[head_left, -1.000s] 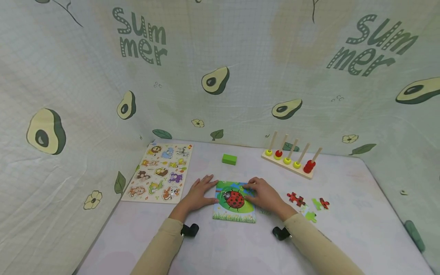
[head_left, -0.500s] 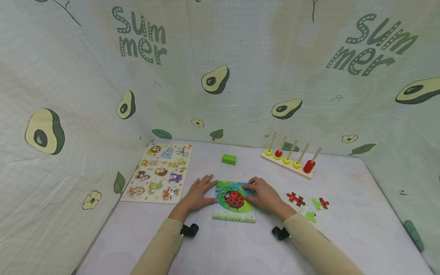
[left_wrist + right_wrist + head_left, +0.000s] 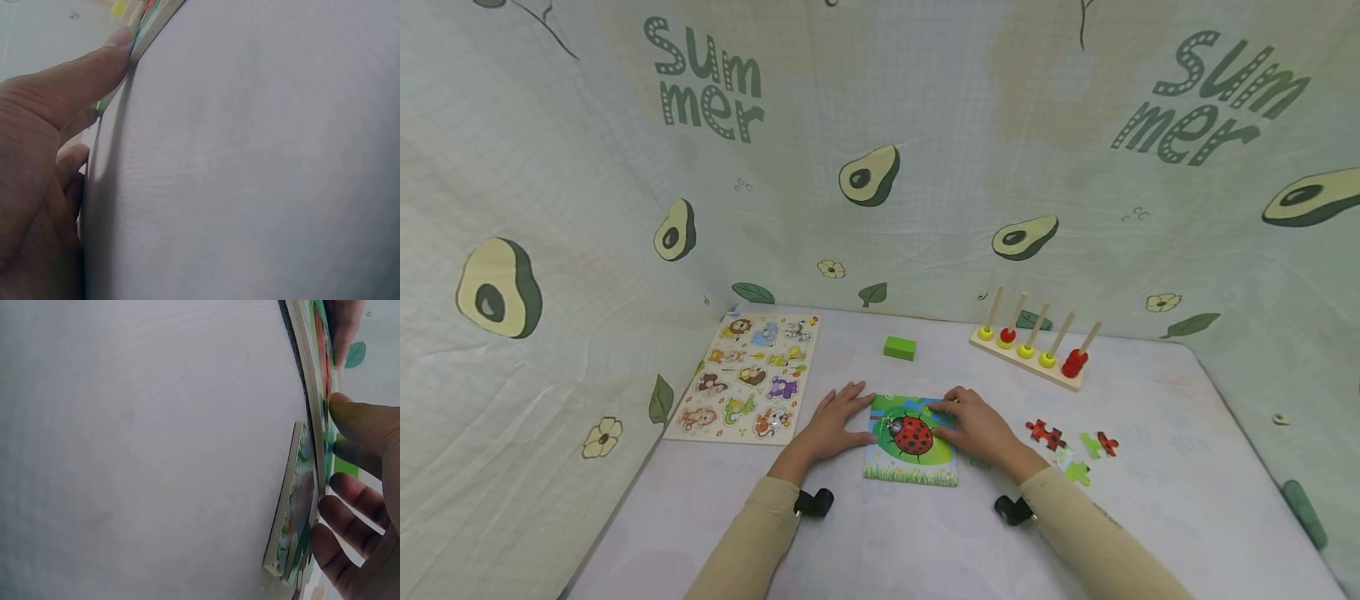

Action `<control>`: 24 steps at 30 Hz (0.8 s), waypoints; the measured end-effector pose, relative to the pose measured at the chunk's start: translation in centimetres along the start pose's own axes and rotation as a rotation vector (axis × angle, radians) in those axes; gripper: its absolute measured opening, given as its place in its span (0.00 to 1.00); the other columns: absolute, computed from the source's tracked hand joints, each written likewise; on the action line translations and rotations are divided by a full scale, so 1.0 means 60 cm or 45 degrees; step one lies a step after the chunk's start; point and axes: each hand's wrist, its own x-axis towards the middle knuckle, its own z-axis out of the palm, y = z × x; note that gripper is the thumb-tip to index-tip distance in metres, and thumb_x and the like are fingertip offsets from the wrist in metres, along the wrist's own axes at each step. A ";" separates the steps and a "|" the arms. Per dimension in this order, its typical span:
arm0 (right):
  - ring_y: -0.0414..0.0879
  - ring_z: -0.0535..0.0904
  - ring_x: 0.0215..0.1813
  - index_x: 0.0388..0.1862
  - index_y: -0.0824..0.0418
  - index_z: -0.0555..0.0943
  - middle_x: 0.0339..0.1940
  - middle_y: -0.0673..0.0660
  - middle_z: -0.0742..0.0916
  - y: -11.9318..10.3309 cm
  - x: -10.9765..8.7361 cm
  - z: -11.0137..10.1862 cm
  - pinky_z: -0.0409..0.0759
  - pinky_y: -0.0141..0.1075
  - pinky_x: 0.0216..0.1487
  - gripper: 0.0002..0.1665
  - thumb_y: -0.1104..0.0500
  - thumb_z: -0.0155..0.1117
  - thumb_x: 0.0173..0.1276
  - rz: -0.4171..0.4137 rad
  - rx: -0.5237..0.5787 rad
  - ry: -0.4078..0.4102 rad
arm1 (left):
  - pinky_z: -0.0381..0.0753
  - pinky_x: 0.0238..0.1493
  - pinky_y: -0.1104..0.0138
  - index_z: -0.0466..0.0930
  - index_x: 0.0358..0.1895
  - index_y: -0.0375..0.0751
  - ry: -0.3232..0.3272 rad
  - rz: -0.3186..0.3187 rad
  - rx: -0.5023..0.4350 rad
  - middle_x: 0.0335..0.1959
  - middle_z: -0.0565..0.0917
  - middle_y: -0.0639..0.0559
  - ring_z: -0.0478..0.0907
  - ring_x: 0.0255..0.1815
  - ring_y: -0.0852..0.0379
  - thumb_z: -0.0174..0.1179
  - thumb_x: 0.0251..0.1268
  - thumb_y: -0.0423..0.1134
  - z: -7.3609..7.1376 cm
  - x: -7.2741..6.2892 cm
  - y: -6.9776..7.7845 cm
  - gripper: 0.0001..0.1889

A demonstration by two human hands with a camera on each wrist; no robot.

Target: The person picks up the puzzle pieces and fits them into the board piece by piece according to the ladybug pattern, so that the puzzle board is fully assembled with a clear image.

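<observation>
A square ladybug jigsaw puzzle (image 3: 910,454) lies flat between both hands. My left hand (image 3: 835,423) rests at its left side. The thumb meets the left edge, and the straight index finger reaches the upper left corner. My right hand (image 3: 981,425) is at the upper right, with bent thumb and index fingertips on the picture. In the right wrist view its thumb (image 3: 362,419) touches the puzzle's face, while the other fingers spread along the edge. Part of the puzzle's right side is hidden under this hand. Loose puzzle pieces (image 3: 290,519) lie beside that edge.
Several red and green jigsaw pieces (image 3: 1047,434) lie right of the right wrist. A green block (image 3: 900,347) sits behind the puzzle. An animal peg board (image 3: 715,429) lies at the left. A wooden bead stacker (image 3: 1026,362) stands at the back right, before the cloth wall.
</observation>
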 end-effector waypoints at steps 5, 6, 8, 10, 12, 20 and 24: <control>0.50 0.76 0.53 0.61 0.55 0.85 0.52 0.54 0.80 0.005 -0.002 0.001 0.80 0.49 0.55 0.26 0.48 0.74 0.66 0.003 0.042 0.017 | 0.36 0.82 0.50 0.66 0.77 0.49 0.003 0.009 -0.008 0.82 0.57 0.47 0.45 0.84 0.47 0.70 0.63 0.56 -0.002 -0.001 0.004 0.41; 0.50 0.76 0.53 0.61 0.55 0.85 0.51 0.54 0.80 0.007 -0.003 0.001 0.80 0.49 0.54 0.25 0.49 0.74 0.67 0.001 0.051 0.028 | 0.36 0.82 0.50 0.67 0.77 0.49 0.001 0.008 -0.008 0.82 0.57 0.47 0.45 0.84 0.47 0.70 0.63 0.56 -0.002 -0.001 0.005 0.41; 0.49 0.76 0.53 0.60 0.55 0.86 0.51 0.53 0.81 0.011 -0.006 0.001 0.80 0.48 0.54 0.24 0.50 0.74 0.67 0.002 0.067 0.049 | 0.36 0.82 0.50 0.66 0.77 0.49 0.000 0.007 -0.001 0.82 0.57 0.47 0.45 0.84 0.47 0.70 0.63 0.56 -0.002 -0.001 0.005 0.41; 0.48 0.76 0.51 0.59 0.55 0.85 0.51 0.53 0.81 0.016 -0.009 0.000 0.80 0.48 0.53 0.23 0.51 0.73 0.67 0.002 0.088 0.065 | 0.36 0.82 0.50 0.66 0.77 0.49 0.001 0.005 0.001 0.82 0.57 0.47 0.45 0.84 0.47 0.70 0.63 0.56 -0.002 -0.001 0.005 0.41; 0.47 0.75 0.50 0.59 0.55 0.85 0.51 0.53 0.81 0.020 -0.013 -0.002 0.79 0.47 0.51 0.22 0.52 0.73 0.68 0.000 0.106 0.078 | 0.36 0.82 0.50 0.66 0.77 0.49 0.002 0.003 -0.001 0.82 0.57 0.47 0.45 0.84 0.47 0.70 0.63 0.56 -0.002 -0.001 0.006 0.41; 0.45 0.74 0.48 0.60 0.53 0.85 0.50 0.52 0.81 0.044 -0.031 -0.014 0.78 0.45 0.47 0.21 0.52 0.70 0.70 0.063 0.120 0.112 | 0.36 0.82 0.50 0.66 0.77 0.49 -0.004 -0.001 -0.006 0.82 0.57 0.47 0.45 0.84 0.47 0.69 0.63 0.57 -0.003 0.000 0.006 0.41; 0.47 0.75 0.49 0.61 0.56 0.84 0.51 0.53 0.81 0.056 -0.039 -0.023 0.79 0.46 0.49 0.22 0.53 0.70 0.70 0.123 0.122 0.101 | 0.36 0.82 0.50 0.65 0.78 0.49 -0.010 -0.010 -0.004 0.82 0.56 0.48 0.44 0.84 0.48 0.69 0.63 0.57 -0.002 0.000 0.004 0.42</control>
